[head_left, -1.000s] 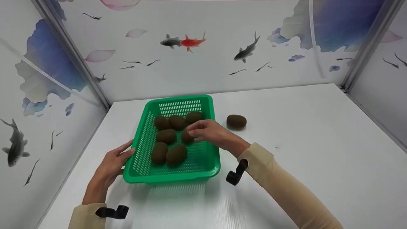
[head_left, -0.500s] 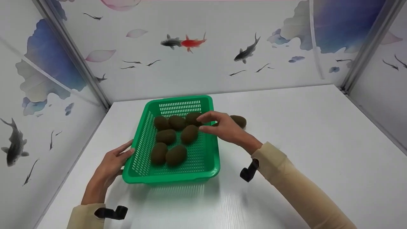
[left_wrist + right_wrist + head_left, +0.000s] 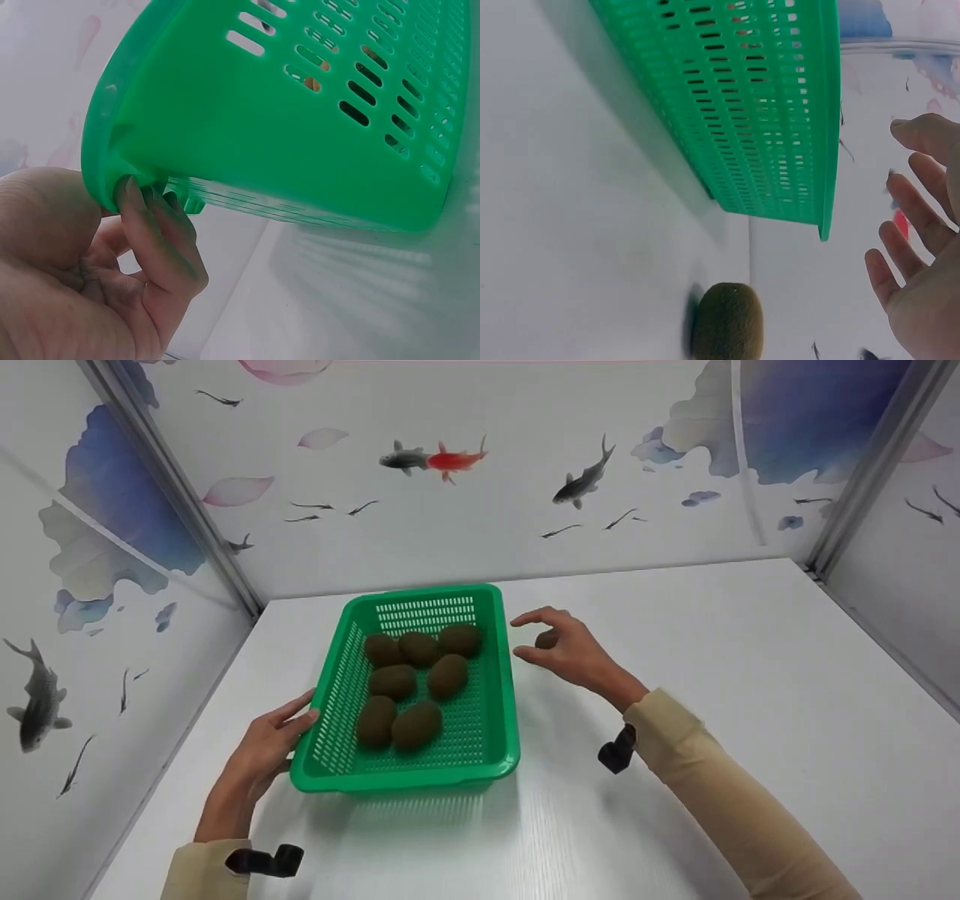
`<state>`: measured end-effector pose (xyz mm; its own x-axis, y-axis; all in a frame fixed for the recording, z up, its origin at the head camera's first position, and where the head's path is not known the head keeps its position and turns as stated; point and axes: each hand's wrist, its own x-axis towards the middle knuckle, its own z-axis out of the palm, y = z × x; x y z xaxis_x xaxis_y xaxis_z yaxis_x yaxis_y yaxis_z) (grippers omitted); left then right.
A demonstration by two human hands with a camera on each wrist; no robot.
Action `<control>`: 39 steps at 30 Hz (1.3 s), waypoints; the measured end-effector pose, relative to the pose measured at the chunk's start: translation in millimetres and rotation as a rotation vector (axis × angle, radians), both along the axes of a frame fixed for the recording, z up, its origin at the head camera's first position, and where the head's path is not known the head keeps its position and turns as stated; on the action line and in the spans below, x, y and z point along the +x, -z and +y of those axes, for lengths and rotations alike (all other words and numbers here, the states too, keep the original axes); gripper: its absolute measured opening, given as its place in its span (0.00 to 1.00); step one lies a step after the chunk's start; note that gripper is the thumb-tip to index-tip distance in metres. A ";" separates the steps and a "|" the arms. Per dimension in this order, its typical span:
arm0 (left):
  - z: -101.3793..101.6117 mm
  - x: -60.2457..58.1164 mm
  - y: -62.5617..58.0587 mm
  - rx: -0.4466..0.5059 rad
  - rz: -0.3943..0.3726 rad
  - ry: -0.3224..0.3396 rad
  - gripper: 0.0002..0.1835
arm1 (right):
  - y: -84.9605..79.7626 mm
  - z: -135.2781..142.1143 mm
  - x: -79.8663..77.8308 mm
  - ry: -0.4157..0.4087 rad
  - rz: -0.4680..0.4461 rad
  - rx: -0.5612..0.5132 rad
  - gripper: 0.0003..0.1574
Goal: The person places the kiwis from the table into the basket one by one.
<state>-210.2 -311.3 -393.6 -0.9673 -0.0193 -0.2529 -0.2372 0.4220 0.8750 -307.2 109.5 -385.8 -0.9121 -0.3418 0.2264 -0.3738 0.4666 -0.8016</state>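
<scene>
A green perforated plastic basket (image 3: 405, 781) stands on the white table, with several brown kiwis (image 3: 417, 726) lying in it. At its left side my left hand (image 3: 262, 746) grips the rim, thumb above; the left wrist view shows the fingers curled under the rim (image 3: 101, 142). My right hand (image 3: 574, 652) is in the air just right of the basket, thumb and fingers spread apart, holding nothing. Behind it, partly hidden in the head view, a single kiwi (image 3: 547, 640) rests on the table. The right wrist view shows that kiwi (image 3: 729, 322) below the hand, apart from it.
The white table (image 3: 712, 675) extends to the right and front of the basket. White panels with painted fish (image 3: 577, 484) and petals enclose the back and sides. A metal corner post (image 3: 180, 495) rises at the back left.
My right hand has let go of a kiwi inside the basket and moved right, out over the rim toward the kiwi on the table. My left hand and the basket have stayed put.
</scene>
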 end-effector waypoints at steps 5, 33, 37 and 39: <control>0.2 0.9 0.3 0.001 0.009 0.002 0.32 | 10.4 13.7 -11.1 0.013 -0.005 0.034 0.28; -1.5 -1.6 0.2 0.014 0.012 0.010 0.32 | 52.5 44.2 -44.3 0.107 -0.198 0.127 0.54; -1.6 -2.1 0.5 0.015 0.013 0.011 0.32 | 54.6 45.5 -44.7 0.109 -0.216 0.116 0.55; -2.0 -1.7 0.7 0.018 0.013 0.009 0.32 | 54.9 45.4 -45.0 0.114 -0.227 0.116 0.55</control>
<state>-211.9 -313.3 -394.3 -0.9707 -0.0063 -0.2403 -0.2218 0.4086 0.8854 -352.2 154.9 -440.7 -0.9691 -0.2458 -0.0226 -0.1308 0.5890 -0.7975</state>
